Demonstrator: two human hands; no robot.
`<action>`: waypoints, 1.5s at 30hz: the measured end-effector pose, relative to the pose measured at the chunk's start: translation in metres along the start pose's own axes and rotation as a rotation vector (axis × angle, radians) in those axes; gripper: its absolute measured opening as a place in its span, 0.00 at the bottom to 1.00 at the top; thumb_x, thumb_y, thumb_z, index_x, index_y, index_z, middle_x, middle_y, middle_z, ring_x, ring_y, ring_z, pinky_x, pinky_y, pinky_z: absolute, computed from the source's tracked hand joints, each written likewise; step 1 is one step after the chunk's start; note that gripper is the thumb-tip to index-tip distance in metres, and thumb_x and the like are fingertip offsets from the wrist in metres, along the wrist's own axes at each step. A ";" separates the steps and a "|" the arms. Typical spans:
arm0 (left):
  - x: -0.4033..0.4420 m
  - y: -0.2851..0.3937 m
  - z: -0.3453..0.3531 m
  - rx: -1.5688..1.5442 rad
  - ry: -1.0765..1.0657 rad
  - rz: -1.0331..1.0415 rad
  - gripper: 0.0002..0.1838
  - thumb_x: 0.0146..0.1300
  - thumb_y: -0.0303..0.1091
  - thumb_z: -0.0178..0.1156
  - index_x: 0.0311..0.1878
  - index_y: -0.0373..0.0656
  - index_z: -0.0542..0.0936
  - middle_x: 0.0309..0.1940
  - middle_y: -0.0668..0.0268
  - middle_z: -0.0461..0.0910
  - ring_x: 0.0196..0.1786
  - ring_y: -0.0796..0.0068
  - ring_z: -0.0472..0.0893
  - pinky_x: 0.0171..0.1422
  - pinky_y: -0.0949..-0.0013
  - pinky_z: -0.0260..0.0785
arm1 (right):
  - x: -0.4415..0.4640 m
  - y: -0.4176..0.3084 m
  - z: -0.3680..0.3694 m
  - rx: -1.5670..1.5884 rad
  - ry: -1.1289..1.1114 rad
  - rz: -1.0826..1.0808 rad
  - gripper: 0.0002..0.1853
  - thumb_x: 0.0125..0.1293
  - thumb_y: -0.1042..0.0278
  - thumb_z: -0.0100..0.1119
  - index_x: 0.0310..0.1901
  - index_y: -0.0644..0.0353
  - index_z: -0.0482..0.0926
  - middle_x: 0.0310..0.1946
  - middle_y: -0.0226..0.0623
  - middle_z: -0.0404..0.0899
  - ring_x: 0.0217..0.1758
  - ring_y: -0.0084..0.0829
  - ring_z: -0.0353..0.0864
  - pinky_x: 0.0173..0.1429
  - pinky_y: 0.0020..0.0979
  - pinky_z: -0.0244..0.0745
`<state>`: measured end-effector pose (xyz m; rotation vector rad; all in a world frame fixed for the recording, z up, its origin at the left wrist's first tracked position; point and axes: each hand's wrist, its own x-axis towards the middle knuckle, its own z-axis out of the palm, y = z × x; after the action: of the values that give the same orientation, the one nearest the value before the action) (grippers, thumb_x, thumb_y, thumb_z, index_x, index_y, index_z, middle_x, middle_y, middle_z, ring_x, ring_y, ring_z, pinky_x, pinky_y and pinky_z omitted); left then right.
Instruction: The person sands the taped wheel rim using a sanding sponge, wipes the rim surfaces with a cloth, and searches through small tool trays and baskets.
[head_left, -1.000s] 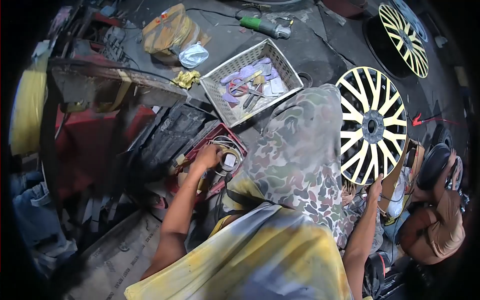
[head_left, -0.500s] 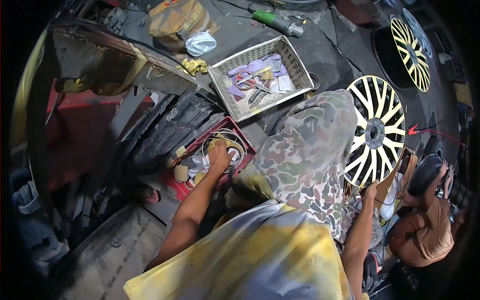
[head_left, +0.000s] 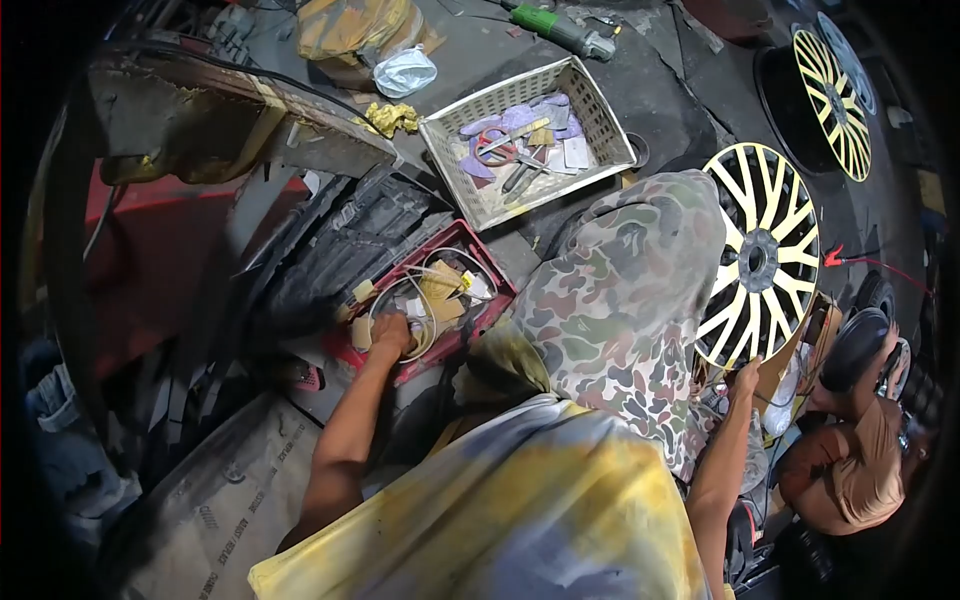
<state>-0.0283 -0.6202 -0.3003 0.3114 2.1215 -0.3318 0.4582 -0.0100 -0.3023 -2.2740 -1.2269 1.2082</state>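
My left hand [head_left: 392, 335] reaches into a red toolbox [head_left: 508, 292], its fingers down among white cable loops [head_left: 432, 322] and paper scraps; the fingertips are hidden. Pieces of brown sandpaper or card [head_left: 440, 288] lie inside the box beside the hand. My right hand [head_left: 746, 376] grips the lower rim of a cream and black multi-spoke wheel [head_left: 758, 262], which stands beside my camouflage-covered knee. A white plastic basket [head_left: 455, 185] beyond the toolbox holds red-handled scissors [head_left: 494, 148], purple cloths and other small tools.
A green angle grinder [head_left: 560, 30] and a taped carton [head_left: 355, 35] lie on the floor ahead. Another spoked wheel [head_left: 833, 105] stands at upper right. A co-worker [head_left: 850, 450] crouches at right, near a dark tyre. A wooden beam [head_left: 230, 90] runs at upper left.
My left hand has moved from the right part of the toolbox to its lower left, uncovering the brown pieces. My right hand stays on the wheel rim.
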 end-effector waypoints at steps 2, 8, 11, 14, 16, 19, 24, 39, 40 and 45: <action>-0.020 0.022 -0.009 -0.123 0.524 0.300 0.15 0.54 0.34 0.68 0.44 0.39 0.84 0.49 0.46 0.84 0.51 0.43 0.84 0.58 0.47 0.76 | -0.010 -0.007 -0.003 -0.006 -0.016 0.016 0.44 0.76 0.33 0.39 0.61 0.80 0.72 0.47 0.53 0.81 0.41 0.41 0.84 0.40 0.39 0.81; -0.043 0.122 -0.072 -0.375 0.364 0.519 0.13 0.59 0.39 0.62 0.35 0.36 0.85 0.34 0.43 0.83 0.40 0.40 0.83 0.47 0.45 0.75 | -0.001 0.001 -0.002 0.019 -0.024 -0.060 0.42 0.75 0.33 0.41 0.60 0.76 0.72 0.44 0.50 0.80 0.38 0.40 0.83 0.35 0.39 0.83; -0.064 0.147 -0.104 -0.347 0.300 0.644 0.13 0.62 0.38 0.61 0.33 0.36 0.85 0.30 0.43 0.82 0.38 0.39 0.83 0.45 0.46 0.74 | 0.000 0.005 -0.006 0.020 -0.022 0.015 0.42 0.76 0.33 0.41 0.59 0.76 0.73 0.44 0.50 0.80 0.35 0.39 0.82 0.35 0.38 0.82; -0.027 0.131 -0.076 -0.179 0.280 0.650 0.11 0.62 0.35 0.60 0.34 0.39 0.86 0.32 0.44 0.84 0.38 0.41 0.84 0.44 0.45 0.75 | -0.005 0.003 0.000 -0.004 -0.026 -0.003 0.42 0.76 0.33 0.40 0.58 0.76 0.73 0.43 0.50 0.80 0.33 0.39 0.82 0.35 0.38 0.80; 0.011 0.118 -0.038 0.192 0.185 0.482 0.10 0.63 0.34 0.60 0.43 0.44 0.87 0.40 0.47 0.86 0.43 0.44 0.86 0.45 0.46 0.77 | -0.011 -0.001 -0.001 0.005 -0.030 -0.010 0.42 0.76 0.32 0.39 0.58 0.76 0.74 0.43 0.50 0.80 0.33 0.39 0.82 0.35 0.38 0.80; 0.032 0.104 -0.011 0.209 0.341 0.500 0.24 0.57 0.34 0.67 0.59 0.48 0.76 0.55 0.49 0.78 0.47 0.46 0.85 0.47 0.47 0.78 | -0.017 -0.001 0.005 -0.044 0.074 -0.052 0.41 0.74 0.29 0.39 0.52 0.71 0.76 0.30 0.45 0.79 0.28 0.39 0.79 0.33 0.38 0.77; 0.023 0.106 -0.032 0.117 0.441 0.517 0.30 0.53 0.32 0.70 0.59 0.47 0.70 0.56 0.50 0.73 0.46 0.46 0.84 0.47 0.47 0.78 | 0.051 0.043 -0.011 -0.081 0.071 -0.094 0.40 0.74 0.29 0.40 0.50 0.69 0.76 0.28 0.43 0.78 0.25 0.38 0.77 0.30 0.38 0.75; 0.005 -0.005 -0.029 -0.074 0.139 0.456 0.13 0.52 0.33 0.65 0.42 0.48 0.88 0.41 0.50 0.86 0.49 0.48 0.85 0.55 0.49 0.77 | -0.041 -0.018 0.011 -0.030 0.006 -0.044 0.39 0.79 0.36 0.33 0.47 0.72 0.79 0.27 0.43 0.79 0.23 0.34 0.77 0.27 0.35 0.73; -0.011 0.009 -0.045 -0.073 0.135 0.457 0.13 0.52 0.33 0.65 0.42 0.48 0.88 0.41 0.50 0.86 0.49 0.48 0.85 0.55 0.49 0.77 | -0.043 -0.018 0.010 -0.024 0.019 -0.034 0.39 0.79 0.36 0.33 0.47 0.73 0.79 0.27 0.42 0.79 0.24 0.34 0.77 0.28 0.35 0.73; -0.105 0.135 -0.204 -0.196 0.003 0.640 0.15 0.59 0.40 0.64 0.35 0.34 0.85 0.30 0.44 0.83 0.40 0.39 0.83 0.49 0.47 0.76 | -0.024 -0.005 0.010 -0.158 0.121 -0.117 0.41 0.79 0.35 0.34 0.54 0.78 0.76 0.36 0.48 0.80 0.30 0.36 0.78 0.35 0.37 0.75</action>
<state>-0.0835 -0.4321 -0.1194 0.8401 1.9162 0.2480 0.4409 -0.0278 -0.2922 -2.3099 -1.4314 0.9484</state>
